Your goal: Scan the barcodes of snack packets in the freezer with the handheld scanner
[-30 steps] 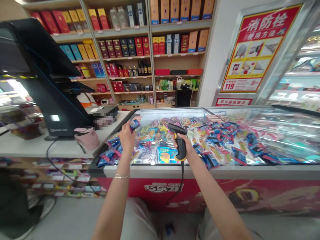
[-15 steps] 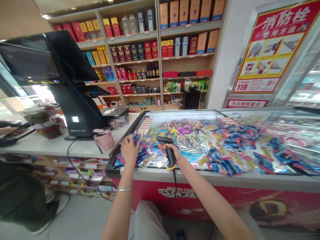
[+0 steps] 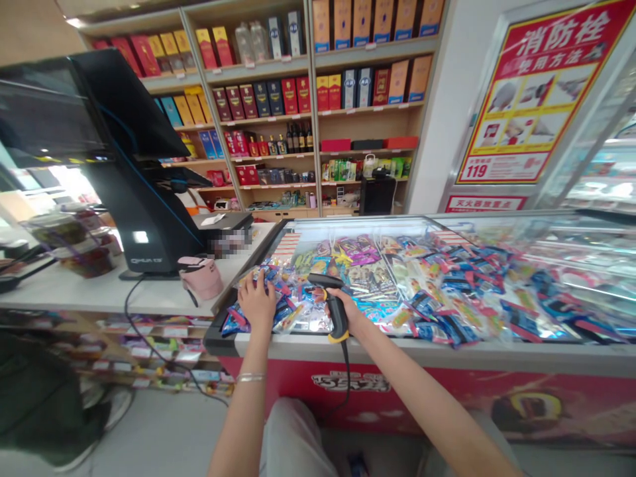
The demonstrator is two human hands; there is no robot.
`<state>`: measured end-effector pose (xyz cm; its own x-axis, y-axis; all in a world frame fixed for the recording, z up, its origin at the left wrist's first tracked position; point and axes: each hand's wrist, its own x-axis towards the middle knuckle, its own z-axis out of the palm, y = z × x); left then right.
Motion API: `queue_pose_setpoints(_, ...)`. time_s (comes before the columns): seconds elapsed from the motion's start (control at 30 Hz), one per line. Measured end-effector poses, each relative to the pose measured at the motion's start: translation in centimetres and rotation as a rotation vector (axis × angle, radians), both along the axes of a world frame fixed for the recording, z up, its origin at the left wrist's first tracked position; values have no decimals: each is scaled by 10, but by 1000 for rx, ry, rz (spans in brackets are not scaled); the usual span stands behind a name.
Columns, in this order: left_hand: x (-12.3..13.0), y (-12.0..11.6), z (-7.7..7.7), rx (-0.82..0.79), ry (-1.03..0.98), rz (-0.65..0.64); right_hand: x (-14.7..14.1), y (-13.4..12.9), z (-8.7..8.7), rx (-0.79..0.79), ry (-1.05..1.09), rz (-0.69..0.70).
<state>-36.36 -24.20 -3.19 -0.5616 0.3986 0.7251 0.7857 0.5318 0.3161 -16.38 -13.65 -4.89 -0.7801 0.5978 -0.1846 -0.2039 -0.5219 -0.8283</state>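
My right hand (image 3: 346, 310) is wrapped round the grip of a black and yellow barcode scanner (image 3: 338, 318), its head pointing left over the freezer's glass top. A cable hangs from the grip down the freezer's front. My left hand (image 3: 257, 301) lies with fingers spread on a heap of blue and pink snack packets (image 3: 284, 310) at the freezer's left end. More wrapped packets (image 3: 450, 291) are strewn over the right part of the glass. Flat colourful packs (image 3: 365, 265) show through the middle of it.
Left of the freezer (image 3: 422, 391) is a white counter (image 3: 149, 291) with a black till (image 3: 149, 225), a pink cup (image 3: 201, 278) and lidded tubs (image 3: 82, 255). Shelves of boxes (image 3: 268, 96) stand behind. At far left, a person's dark trouser leg (image 3: 34, 404) shows. A cable (image 3: 149, 344) loops below the counter.
The view has shifted slightly. My left hand stays on the packets, and my right hand still holds the scanner in nearly the same place.
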Motion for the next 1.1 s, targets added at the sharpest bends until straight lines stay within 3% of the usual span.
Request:
queue_pose_setpoints(0.27,1,9,4,-60,-20,64,1,-2,6,-46,-5,-1)
queue_pose_setpoints(0.5,2,30,12,-202,-157,99,4,-5,12,-79,-4,-54)
queue_pose_setpoints(0.7,-4,45,15,-236,-280,91,1,-4,8,-37,69,-63)
queue_pose_setpoints(1.1,-11,43,29,-350,-407,40,6,-5,17,-40,174,-137)
